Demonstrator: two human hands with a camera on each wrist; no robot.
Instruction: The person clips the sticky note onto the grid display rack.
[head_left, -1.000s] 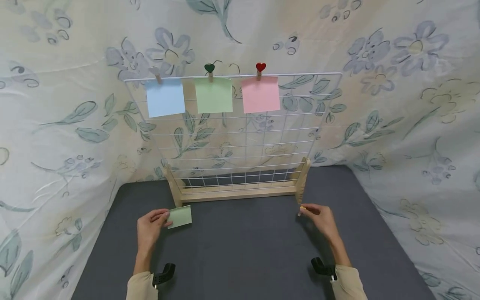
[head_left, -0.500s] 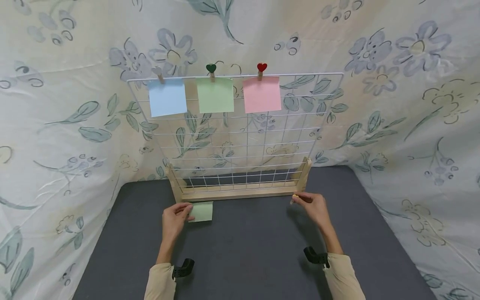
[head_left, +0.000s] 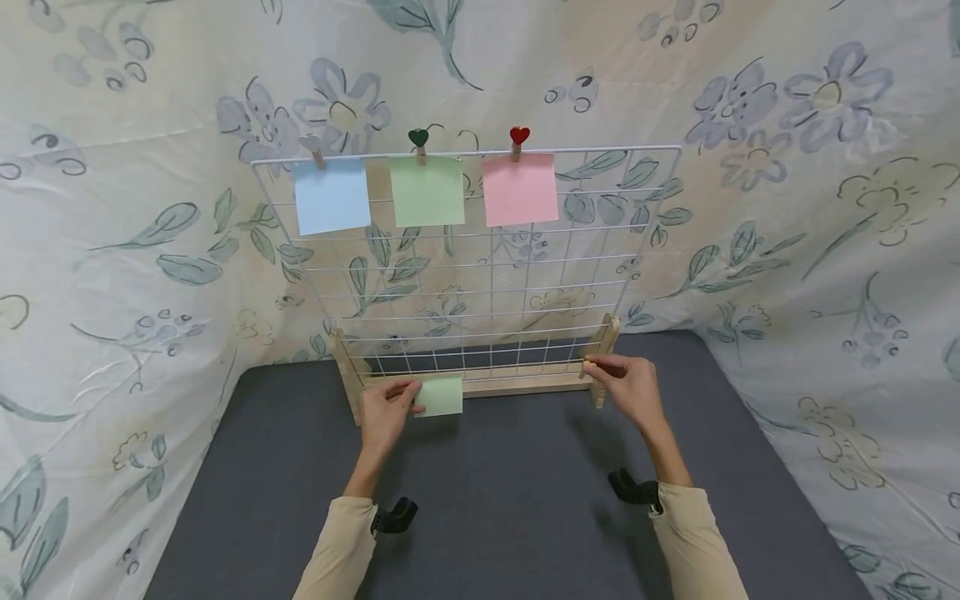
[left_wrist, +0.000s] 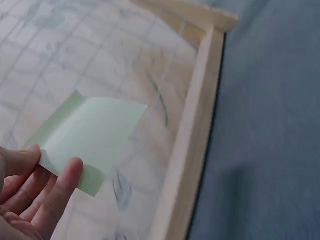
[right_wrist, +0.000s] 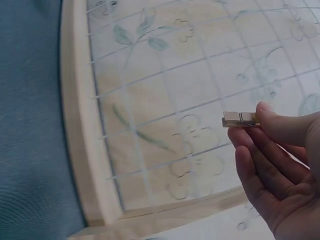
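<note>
My left hand [head_left: 386, 412] pinches a pale green sticky note [head_left: 440, 397] by its left edge, in front of the rack's wooden base. In the left wrist view the note [left_wrist: 100, 135] is slightly bent between thumb and fingers. A small wooden clothespin [right_wrist: 237, 119] is pinched between thumb and forefinger of my right hand [head_left: 630, 387], near the base's right end. Both hands are apart from the wire grid rack [head_left: 491, 292]. On its top wire hang a blue note [head_left: 332, 198], a green note [head_left: 427, 193] and a pink note [head_left: 520, 192], each under a clothespin.
The rack stands in a wooden base [head_left: 517, 385] at the back of a dark grey table [head_left: 495, 500]. Behind and beside it hangs a floral cloth [head_left: 787, 250]. Hearts top the green clip [head_left: 418, 140] and the red clip [head_left: 519, 138].
My left hand has carried the green sticky note right and upward, toward the rack. My right hand has risen slightly with the clothespin and shifted a little left. The hanging notes stay put.
</note>
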